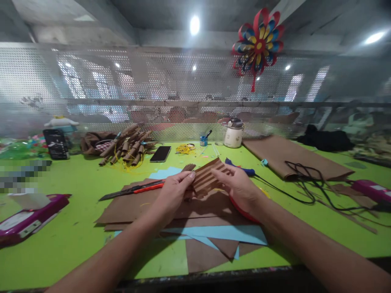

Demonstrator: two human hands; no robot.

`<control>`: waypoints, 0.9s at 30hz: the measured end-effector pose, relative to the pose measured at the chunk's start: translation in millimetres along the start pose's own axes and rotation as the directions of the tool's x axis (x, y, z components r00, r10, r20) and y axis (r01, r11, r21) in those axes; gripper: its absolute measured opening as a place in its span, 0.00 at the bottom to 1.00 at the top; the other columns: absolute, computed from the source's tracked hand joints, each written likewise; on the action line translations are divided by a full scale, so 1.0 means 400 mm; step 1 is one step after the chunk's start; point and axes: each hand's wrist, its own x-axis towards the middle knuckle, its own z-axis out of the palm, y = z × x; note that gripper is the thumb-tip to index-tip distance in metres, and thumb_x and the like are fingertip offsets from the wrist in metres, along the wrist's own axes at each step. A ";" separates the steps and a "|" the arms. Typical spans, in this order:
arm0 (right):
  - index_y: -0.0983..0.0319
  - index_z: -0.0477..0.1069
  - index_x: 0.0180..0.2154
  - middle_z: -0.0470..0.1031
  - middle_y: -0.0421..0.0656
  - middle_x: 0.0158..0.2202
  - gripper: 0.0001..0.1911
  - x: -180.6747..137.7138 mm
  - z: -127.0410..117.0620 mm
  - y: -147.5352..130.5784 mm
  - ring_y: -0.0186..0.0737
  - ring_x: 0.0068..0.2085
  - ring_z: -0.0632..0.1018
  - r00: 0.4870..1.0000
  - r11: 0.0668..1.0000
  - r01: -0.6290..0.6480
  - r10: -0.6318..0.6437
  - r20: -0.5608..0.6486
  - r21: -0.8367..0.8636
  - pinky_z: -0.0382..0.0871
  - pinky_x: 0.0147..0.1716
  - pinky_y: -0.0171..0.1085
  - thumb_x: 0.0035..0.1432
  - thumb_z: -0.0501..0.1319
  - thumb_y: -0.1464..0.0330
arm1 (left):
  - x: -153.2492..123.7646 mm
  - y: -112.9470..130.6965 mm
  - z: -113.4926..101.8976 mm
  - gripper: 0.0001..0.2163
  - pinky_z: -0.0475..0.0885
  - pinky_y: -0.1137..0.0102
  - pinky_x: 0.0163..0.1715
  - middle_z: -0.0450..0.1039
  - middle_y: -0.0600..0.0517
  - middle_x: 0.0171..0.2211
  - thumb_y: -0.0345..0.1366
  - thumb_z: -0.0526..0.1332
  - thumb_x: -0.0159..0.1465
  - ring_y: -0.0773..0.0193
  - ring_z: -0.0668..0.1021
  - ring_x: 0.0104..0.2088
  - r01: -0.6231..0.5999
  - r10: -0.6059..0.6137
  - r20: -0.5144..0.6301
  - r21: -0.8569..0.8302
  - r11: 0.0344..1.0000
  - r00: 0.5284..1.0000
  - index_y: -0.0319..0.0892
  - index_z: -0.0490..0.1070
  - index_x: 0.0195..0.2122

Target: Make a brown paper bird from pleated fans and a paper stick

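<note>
A small striped brown piece of pleated paper (207, 177) is held up between both hands, above the stack on the table. My left hand (179, 187) pinches its left end with thumb and fingers. At its right end, my right hand (238, 185) grips it the same way. Beneath them lie brown paper sheets (128, 207) and light blue paper (214, 232). Red-handled scissors (131, 189) rest on the sheets next to my left hand, their blades pointing left. A blue-handled tool with a cord (241, 169) lies just behind my right hand.
Brown paper rolls (131, 146) with yellow string, a phone (160, 154), a blue jar (204, 141) and a white flask (233, 134) stand behind. At right are a large brown sheet (293, 156) and black cord (320, 183). A purple device (39, 215) lies left.
</note>
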 end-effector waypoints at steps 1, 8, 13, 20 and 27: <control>0.64 0.73 0.37 0.78 0.45 0.35 0.17 -0.001 0.003 0.005 0.40 0.35 0.77 1.000 1.000 -0.023 0.023 0.003 0.009 0.70 0.41 0.42 0.43 0.69 0.65 | -0.001 0.001 0.003 0.10 0.66 0.75 0.23 0.68 0.55 0.21 0.42 0.59 0.59 0.70 0.72 0.22 -0.010 0.010 -0.005 0.003 1.000 1.000 0.38 0.70 0.31; 0.64 0.75 0.36 0.78 0.44 0.35 0.15 0.019 -0.023 -0.009 0.38 0.34 0.77 0.999 0.997 0.019 -0.016 -0.047 0.068 0.70 0.41 0.41 0.43 0.69 0.68 | -0.015 0.005 0.005 0.11 0.69 0.71 0.33 0.73 0.48 0.26 0.40 0.61 0.58 0.67 0.75 0.27 0.038 -0.050 0.133 0.086 0.996 0.990 0.35 0.73 0.29; 0.64 0.75 0.34 0.77 0.41 0.28 0.12 0.011 -0.039 -0.039 0.34 0.28 0.74 1.000 0.967 -0.018 0.016 -0.010 -0.255 0.68 0.30 0.35 0.47 0.66 0.63 | -0.014 0.009 -0.007 0.15 0.70 0.69 0.31 0.74 0.45 0.33 0.45 0.62 0.56 0.63 0.76 0.32 0.065 -0.053 0.215 -0.051 0.997 0.975 0.37 0.74 0.37; 0.64 0.76 0.28 0.75 0.40 0.26 0.07 -0.017 -0.014 -0.042 0.34 0.29 0.73 0.942 0.599 0.299 -0.064 0.328 -0.743 0.64 0.29 0.33 0.51 0.61 0.68 | -0.014 0.002 0.004 0.13 0.69 0.69 0.31 0.75 0.45 0.34 0.41 0.65 0.54 0.63 0.76 0.32 0.151 -0.162 0.304 0.059 0.987 0.939 0.37 0.74 0.35; 0.65 0.75 0.33 0.77 0.43 0.30 0.10 -0.014 -0.019 -0.029 0.36 0.30 0.75 0.971 0.793 0.125 0.026 0.238 -0.596 0.68 0.29 0.34 0.48 0.65 0.66 | -0.017 0.010 0.001 0.09 0.65 0.72 0.20 0.74 0.49 0.23 0.38 0.65 0.54 0.66 0.74 0.21 0.123 -0.206 0.332 0.254 0.959 0.921 0.36 0.74 0.31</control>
